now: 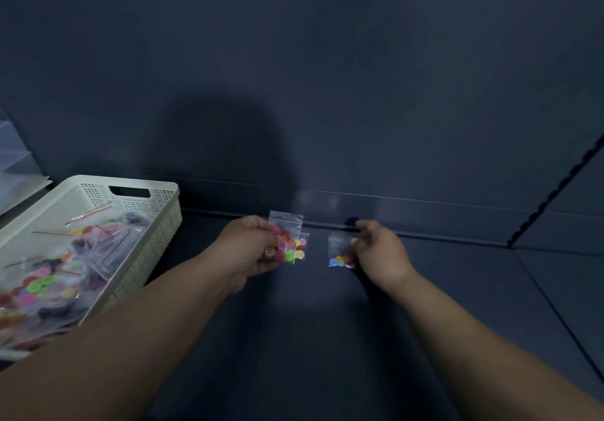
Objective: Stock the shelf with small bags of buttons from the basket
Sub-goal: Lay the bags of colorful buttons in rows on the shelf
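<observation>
My left hand [251, 249] grips a small bunch of clear bags of coloured buttons [291, 240], held upright over the dark shelf [327, 339]. My right hand [379, 254] pinches one small clear bag of buttons [340, 254] by its right edge, a little to the right of the bunch and near the shelf's back. A cream perforated basket [143, 198] stands on the shelf at the left, with several more bags of buttons [49, 276] inside it.
The shelf's dark back panel [327, 93] rises right behind both hands. A slotted upright strip [555, 191] runs along the right side. Pale translucent containers [13, 159] sit beyond the basket at the far left.
</observation>
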Demonstrator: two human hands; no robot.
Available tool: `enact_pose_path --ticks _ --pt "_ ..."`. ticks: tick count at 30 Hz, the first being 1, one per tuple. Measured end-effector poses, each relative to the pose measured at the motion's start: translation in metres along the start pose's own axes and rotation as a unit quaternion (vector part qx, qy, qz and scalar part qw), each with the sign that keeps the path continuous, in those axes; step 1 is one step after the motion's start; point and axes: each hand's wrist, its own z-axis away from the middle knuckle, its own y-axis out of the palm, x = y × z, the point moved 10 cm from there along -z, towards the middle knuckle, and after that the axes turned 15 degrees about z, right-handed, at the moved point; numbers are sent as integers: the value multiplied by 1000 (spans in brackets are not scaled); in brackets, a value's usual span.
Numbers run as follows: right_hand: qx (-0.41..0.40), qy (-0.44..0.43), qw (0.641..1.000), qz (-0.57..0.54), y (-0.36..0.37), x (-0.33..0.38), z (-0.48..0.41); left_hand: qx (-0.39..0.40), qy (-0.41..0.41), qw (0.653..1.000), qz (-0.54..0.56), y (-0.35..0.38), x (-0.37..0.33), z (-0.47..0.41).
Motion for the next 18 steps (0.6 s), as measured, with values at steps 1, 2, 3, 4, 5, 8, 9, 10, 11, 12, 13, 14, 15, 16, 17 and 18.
enact_pose_path --ticks 1,2,3,4,5,8,9,10,11,12,13,14,15,16,17,18 --pt "-33 -33 995 89 -6 4 4 -1 0 1000 -1 0 0 -1" --pt "-65 -74 984 151 -11 11 10 -1 0 1000 0 0 1 -1" --pt "-81 -112 972 188 -10 18 17 0 -1 1000 2 0 1 -2" --pt "-81 -147 962 214 -6 22 24 1 -2 1000 2 1 2 -2" --pt "-69 -177 953 238 2 25 30 1 -2 1000 2 1 2 -2" --pt "0 -232 921 312 33 25 41 0 -4 1000 0 0 4 -2" --pt "12 -241 914 326 39 25 43 0 -6 1000 1 -1 5 -3" --pt "18 -247 909 336 43 27 44 -2 -7 1000 2 -3 6 -3" --pt "22 -251 905 342 45 30 44 -4 -9 1000 4 -5 6 -4" --pt "23 -254 903 346 46 33 44 -6 -10 1000 5 -7 6 -4" --pt "24 -255 901 350 48 35 43 -8 -10 1000 8 -9 6 -5" --pt "28 -255 899 354 50 37 42 -9 -10 1000 10 -10 5 -5" --pt "32 -254 898 357 52 39 41 -11 -10 1000 12 -12 5 -5" --pt "32 -254 897 359 53 41 40 -14 -9 1000 13 -13 4 -5" --pt "32 -253 896 363 54 42 39 -16 -9 1000 14 -14 4 -5" --pt "30 -252 895 367 54 42 38 -18 -8 1000 14 -15 3 -5"
